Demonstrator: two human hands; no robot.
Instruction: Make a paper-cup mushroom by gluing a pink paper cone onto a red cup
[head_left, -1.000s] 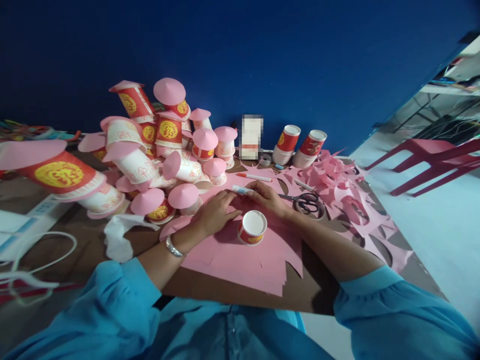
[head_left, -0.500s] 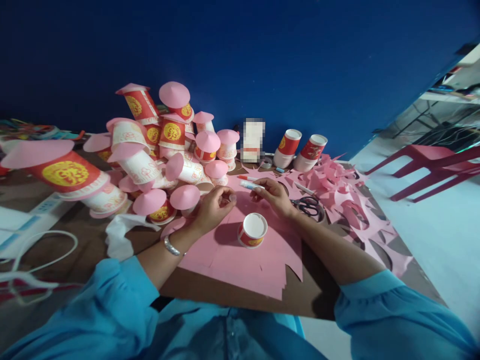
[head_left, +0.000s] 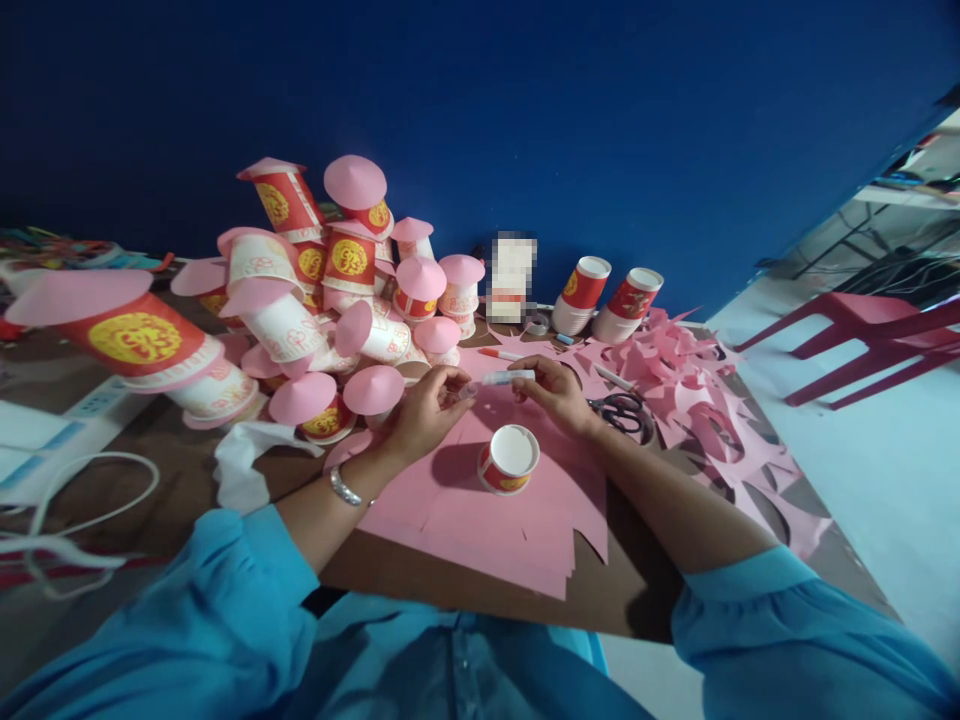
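My right hand (head_left: 556,393) grips a white glue stick (head_left: 511,377) with a pale, translucent end pointing left. My left hand (head_left: 439,405) is closed in a pinch on a small translucent piece that looks like a cap (head_left: 466,391), apart from the stick. Below and between both hands, a red and white paper cup (head_left: 514,452) sits on stacked pink paper sheets (head_left: 480,545). Its white round face is turned up. Black-handled scissors (head_left: 621,412) lie just right of my right wrist, partly over a roll of tape.
Decorated cups with pink cone tops (head_left: 351,262) are piled at the left. Two leaning cup stacks (head_left: 582,297) stand by the blue wall, near a pixelated upright object (head_left: 511,278). Pink paper scraps (head_left: 694,400) cover the right side; a red stool (head_left: 862,330) stands beyond.
The glue stick has turned level and its translucent end now faces my left hand. The view has shifted slightly; the cup stays on the pink sheets.
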